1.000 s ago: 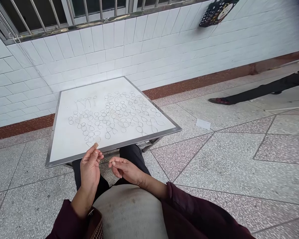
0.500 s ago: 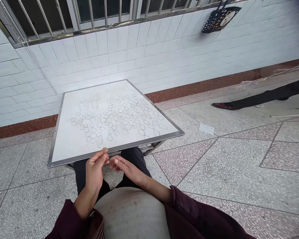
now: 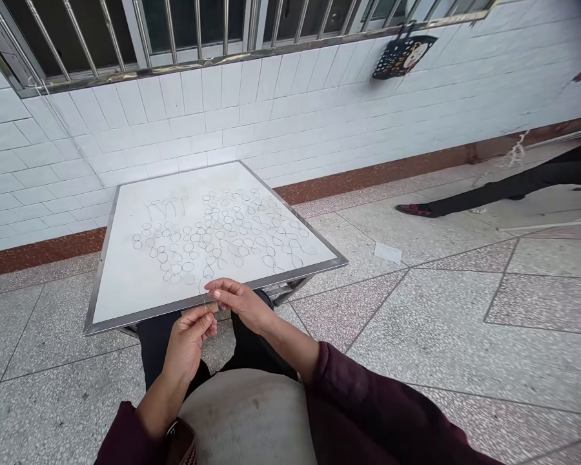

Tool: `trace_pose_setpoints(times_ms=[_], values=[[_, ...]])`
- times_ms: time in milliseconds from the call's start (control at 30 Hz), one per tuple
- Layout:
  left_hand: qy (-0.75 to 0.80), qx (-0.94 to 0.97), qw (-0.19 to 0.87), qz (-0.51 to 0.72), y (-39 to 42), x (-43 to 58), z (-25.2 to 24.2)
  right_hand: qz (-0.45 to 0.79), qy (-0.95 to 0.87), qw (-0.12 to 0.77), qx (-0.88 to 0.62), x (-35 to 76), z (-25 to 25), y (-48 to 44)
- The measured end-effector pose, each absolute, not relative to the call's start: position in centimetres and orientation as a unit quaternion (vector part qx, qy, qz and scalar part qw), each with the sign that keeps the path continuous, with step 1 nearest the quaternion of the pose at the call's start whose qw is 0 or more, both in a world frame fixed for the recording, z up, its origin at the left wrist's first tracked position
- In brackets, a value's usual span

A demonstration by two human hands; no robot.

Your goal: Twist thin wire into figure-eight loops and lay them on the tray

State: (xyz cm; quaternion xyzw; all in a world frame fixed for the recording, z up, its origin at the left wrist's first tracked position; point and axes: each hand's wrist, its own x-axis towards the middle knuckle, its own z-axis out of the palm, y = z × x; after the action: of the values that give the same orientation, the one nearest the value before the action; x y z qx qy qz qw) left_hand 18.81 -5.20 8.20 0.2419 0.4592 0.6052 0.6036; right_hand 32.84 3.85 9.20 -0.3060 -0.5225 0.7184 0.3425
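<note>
A white board (image 3: pixel 126 284) with a metal rim rests over my lap, tilted toward me. Many thin dark wire loops (image 3: pixel 217 236) lie on it in rows. My right hand (image 3: pixel 239 302) reaches to the board's near edge, its fingers pinched on a thin wire (image 3: pixel 206 289) that runs up to a loop. My left hand (image 3: pixel 190 339) is just below the edge, fingers curled and pinched at the lower end of the same wire. Both hands nearly touch each other.
A white tiled wall (image 3: pixel 271 110) with a barred window stands behind the board. A dark perforated basket (image 3: pixel 403 57) hangs on the wall. Another person's leg and shoe (image 3: pixel 416 210) stretch in from the right across the speckled floor, near a scrap of paper (image 3: pixel 387 252).
My right hand has moved up from my lap to the board's near edge and taken the wire. My left hand has dropped slightly lower. The view has shifted a little.
</note>
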Motion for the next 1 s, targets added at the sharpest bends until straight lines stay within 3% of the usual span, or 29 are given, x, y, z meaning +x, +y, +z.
trace_pose_setpoints(times_ms=[367, 633, 833, 1000], values=[[0.458, 0.242, 0.618, 0.591, -5.8, 18.3, 8.4, 0.764, -0.511, 0.298, -0.255, 32.1, 10.1, 3.5], [0.529, 0.331, 0.603, 0.497, -6.0, 17.2, 8.7, 0.756, -0.541, 0.272, -0.249, 32.2, 9.9, 2.8], [0.540, 0.317, 0.487, 0.609, -5.9, 16.2, 8.4, 0.725, -0.582, 0.264, -0.256, 32.1, 8.9, 2.5], [0.539, 0.325, 0.464, 0.623, -5.8, 16.9, 8.3, 0.730, -0.560, 0.270, -0.283, 31.6, 7.8, 2.3]])
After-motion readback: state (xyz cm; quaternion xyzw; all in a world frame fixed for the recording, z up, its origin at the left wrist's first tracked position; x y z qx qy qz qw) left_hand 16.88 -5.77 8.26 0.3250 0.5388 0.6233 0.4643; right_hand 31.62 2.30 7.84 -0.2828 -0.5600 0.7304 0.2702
